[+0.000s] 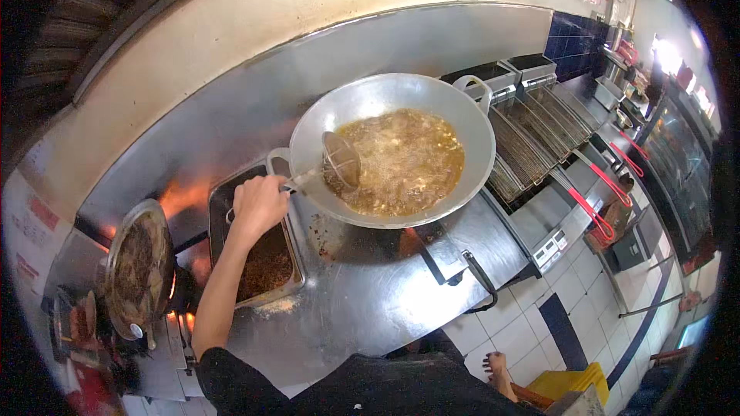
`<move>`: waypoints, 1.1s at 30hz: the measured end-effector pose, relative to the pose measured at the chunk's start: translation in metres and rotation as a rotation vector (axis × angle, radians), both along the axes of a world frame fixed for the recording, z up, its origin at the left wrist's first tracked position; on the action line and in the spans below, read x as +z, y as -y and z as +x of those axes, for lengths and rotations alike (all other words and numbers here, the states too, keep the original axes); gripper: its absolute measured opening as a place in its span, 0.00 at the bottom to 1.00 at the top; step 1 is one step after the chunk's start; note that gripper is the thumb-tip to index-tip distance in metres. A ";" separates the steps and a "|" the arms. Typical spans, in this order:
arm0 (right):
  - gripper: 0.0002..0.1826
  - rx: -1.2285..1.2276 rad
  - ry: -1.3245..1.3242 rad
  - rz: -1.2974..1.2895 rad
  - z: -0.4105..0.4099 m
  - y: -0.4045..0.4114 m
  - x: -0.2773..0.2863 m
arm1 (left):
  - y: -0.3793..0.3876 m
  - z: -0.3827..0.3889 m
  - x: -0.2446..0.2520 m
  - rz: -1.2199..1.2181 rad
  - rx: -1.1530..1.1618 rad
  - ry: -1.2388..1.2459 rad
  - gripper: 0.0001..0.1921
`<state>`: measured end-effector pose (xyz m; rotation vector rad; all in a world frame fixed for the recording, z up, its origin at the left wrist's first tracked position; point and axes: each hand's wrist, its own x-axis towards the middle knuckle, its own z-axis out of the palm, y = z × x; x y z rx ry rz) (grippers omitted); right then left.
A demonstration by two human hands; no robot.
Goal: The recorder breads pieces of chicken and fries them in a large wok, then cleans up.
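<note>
My left hand [259,205] grips the handle of a round wire-mesh skimmer [342,160]. The skimmer's head is tilted at the left side of a large metal wok [384,89], against the edge of the bubbling brown oil [404,164]. Pale bits float in the oil. Below my left forearm a rectangular metal pan [263,277] holds dark brown crumbs or residue. Down by my right side hangs my right hand [496,363], with nothing seen in it and its fingers loosely apart.
Flames [185,195] burn at the left, beside a dark, food-crusted pan [139,271]. Right of the wok stand deep fryers with wire baskets [523,133] and red-handled tools [589,214]. A black handle [481,280] juts from the steel counter [358,300]. A yellow container [563,384] stands behind my right hand.
</note>
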<state>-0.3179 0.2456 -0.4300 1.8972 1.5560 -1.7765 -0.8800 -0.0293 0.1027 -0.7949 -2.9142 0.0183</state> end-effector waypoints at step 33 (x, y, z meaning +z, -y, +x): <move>0.10 -0.106 -0.077 -0.246 0.123 -0.139 -0.148 | -0.091 0.012 -0.028 0.106 -0.011 0.151 0.17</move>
